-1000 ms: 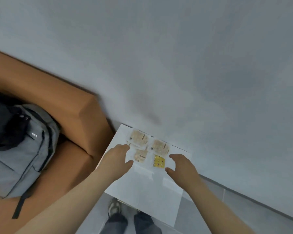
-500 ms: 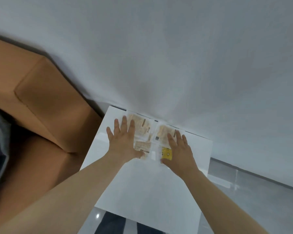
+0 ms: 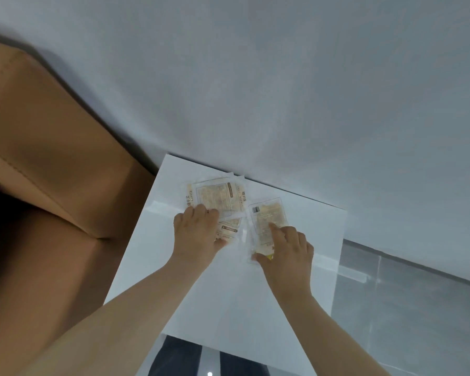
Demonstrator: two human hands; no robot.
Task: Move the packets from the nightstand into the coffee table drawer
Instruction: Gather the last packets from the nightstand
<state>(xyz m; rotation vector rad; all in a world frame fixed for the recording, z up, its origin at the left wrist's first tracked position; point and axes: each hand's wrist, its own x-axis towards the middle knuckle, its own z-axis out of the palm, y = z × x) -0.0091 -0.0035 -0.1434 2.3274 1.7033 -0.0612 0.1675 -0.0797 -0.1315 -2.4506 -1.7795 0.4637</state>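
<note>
flat tan plastic packets (image 3: 215, 198) point lengthwise at the grey wall (image 3: 282, 90). the left hand (image 3: 198, 232) grips two with curled fingers; the right hand (image 3: 285, 251) pinches another.

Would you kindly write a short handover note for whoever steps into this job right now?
Left hand: fingers curled over the near edge of the large packet, thumb on the small packet partly under it.
Right hand: index finger on top of the right packet, thumb at its near corner, apparently pinching it; a yellow packet peeks out under the hand.
All packets lie on the white nightstand, at its wall side.
Done: nothing in the drawer yet; the coffee table is not in view.
Left: gather the packets, carry them over, put them in the drawer.
</note>
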